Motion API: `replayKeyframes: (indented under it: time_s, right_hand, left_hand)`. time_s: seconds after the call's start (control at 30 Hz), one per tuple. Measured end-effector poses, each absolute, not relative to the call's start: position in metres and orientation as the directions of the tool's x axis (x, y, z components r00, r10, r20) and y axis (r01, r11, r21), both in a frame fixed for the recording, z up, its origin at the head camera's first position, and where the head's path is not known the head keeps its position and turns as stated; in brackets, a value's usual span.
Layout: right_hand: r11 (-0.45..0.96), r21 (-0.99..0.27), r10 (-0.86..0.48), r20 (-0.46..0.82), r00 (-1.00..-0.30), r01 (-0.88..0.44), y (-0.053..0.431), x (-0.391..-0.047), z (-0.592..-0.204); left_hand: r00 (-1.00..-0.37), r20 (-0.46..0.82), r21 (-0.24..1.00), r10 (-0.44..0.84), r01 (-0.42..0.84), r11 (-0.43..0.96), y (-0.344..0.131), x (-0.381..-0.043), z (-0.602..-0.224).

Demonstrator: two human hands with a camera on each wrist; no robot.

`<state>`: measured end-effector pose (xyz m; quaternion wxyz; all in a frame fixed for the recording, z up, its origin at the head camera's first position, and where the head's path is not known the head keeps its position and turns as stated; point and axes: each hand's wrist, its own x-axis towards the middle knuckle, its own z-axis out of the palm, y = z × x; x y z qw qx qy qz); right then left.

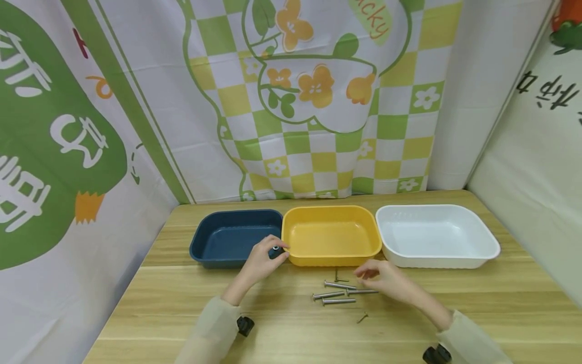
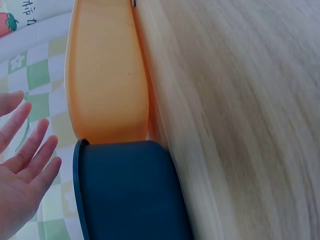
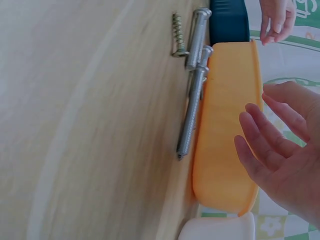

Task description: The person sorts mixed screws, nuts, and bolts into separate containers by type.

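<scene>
My left hand (image 1: 263, 256) hovers over the right end of the dark blue tray (image 1: 213, 264); its fingers are spread in the left wrist view, with nothing held visible. A small pale ring-shaped thing (image 1: 275, 247) shows between thumb and forefinger in the head view; whether it is touched I cannot tell. My right hand (image 1: 384, 278), fingers relaxed and apart, is above the table just right of several long silver bolts (image 1: 338, 301). It holds nothing visible. Two small brassy screws lie nearby: one screw (image 1: 362, 317) in front of the bolts, another screw (image 1: 337, 278) behind them.
A yellow tray (image 1: 332, 260) stands between the blue tray and a white tray (image 1: 436, 263), all side by side along the back of the wooden table (image 1: 291, 333). Behind them hangs a patterned cloth (image 1: 318, 156), with printed cloth at both sides too.
</scene>
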<state>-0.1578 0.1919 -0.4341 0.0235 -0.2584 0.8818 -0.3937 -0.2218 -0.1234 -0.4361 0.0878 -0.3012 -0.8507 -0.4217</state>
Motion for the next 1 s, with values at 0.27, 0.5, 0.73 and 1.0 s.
replayKeyframes:
  time_s: [0.27, 0.5, 0.73, 1.0]
  right_hand:
    - [0.581, -0.667, -0.498, 0.162, -0.852, -0.466, 0.197, -0.157, -0.446]
    - [0.603, -0.611, -0.521, 0.185, -0.833, -0.513, 0.196, -0.156, -0.454]
    - [0.617, -0.580, -0.535, 0.186, -0.824, -0.531, 0.194, -0.154, -0.458]
    - [0.627, -0.565, -0.541, 0.179, -0.822, -0.536, 0.195, -0.156, -0.462]
  left_hand:
    - [-0.792, 0.383, 0.640, 0.476, 0.598, 0.482, -0.116, -0.220, -0.438]
    - [-0.791, 0.367, 0.628, 0.489, 0.598, 0.497, -0.114, -0.220, -0.440]
    - [-0.781, 0.365, 0.611, 0.507, 0.611, 0.502, -0.112, -0.220, -0.441]
    - [-0.805, 0.307, 0.627, 0.507, 0.572, 0.529, -0.110, -0.220, -0.444]
